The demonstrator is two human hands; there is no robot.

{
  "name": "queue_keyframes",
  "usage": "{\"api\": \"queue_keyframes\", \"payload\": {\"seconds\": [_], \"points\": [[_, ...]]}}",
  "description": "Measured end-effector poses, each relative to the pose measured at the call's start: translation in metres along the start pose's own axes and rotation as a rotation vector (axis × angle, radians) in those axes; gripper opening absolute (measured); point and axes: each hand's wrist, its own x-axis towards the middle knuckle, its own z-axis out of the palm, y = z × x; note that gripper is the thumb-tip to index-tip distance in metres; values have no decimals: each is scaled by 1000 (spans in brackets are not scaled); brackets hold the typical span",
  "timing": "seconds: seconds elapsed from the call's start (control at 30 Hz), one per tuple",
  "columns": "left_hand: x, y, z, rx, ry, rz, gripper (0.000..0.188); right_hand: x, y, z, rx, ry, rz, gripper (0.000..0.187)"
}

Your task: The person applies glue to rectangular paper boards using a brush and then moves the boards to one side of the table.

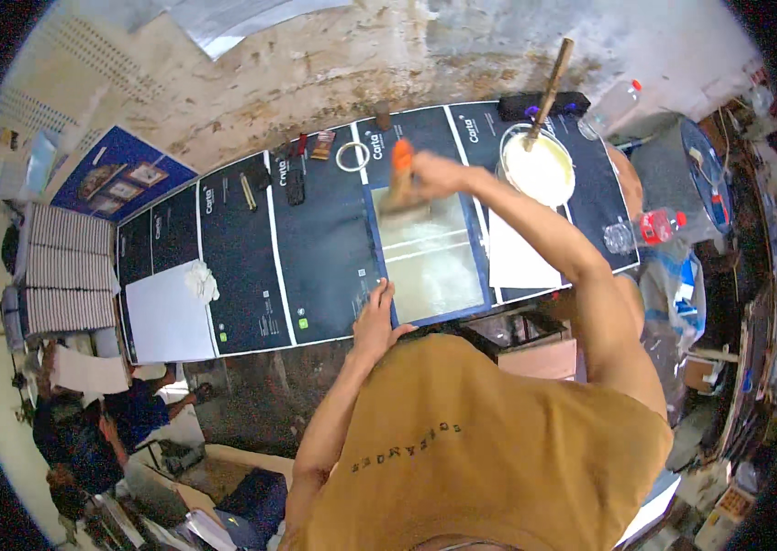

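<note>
My right hand (438, 175) grips a wide paste brush (401, 163) by its orange-tipped handle. Its bristle end, smeared by motion, is at the far left part of a blue-bordered sheet (430, 271). The middle of that sheet is pale grey-beige with a wet sheen and lighter stripes across it. My left hand (375, 320) rests at the sheet's near left corner by the table edge, thumb and fingers apart, holding nothing. A bucket of creamy white paste (540, 170) stands beyond my right forearm, with a wooden stick (549, 92) leaning up out of it.
Black panelled sheeting (324, 257) covers the table. White paper (168, 317) with a crumpled rag (202, 282) lies left; more white paper (521, 253) lies right. A tape roll (352, 156) and plastic bottles (645, 230) are about. Stacked blocks (67, 266) and another person (85, 441) are at left.
</note>
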Motion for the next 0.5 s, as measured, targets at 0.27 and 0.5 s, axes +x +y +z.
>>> {"api": "queue_keyframes", "payload": {"seconds": [0.27, 0.5], "points": [[3, 8, -3, 57, -10, -78, 101, 86, 22, 10, -226, 20, 113, 33], [0, 5, -4, 73, -40, -78, 101, 13, -8, 7, -275, -267, 349, 25]]}}
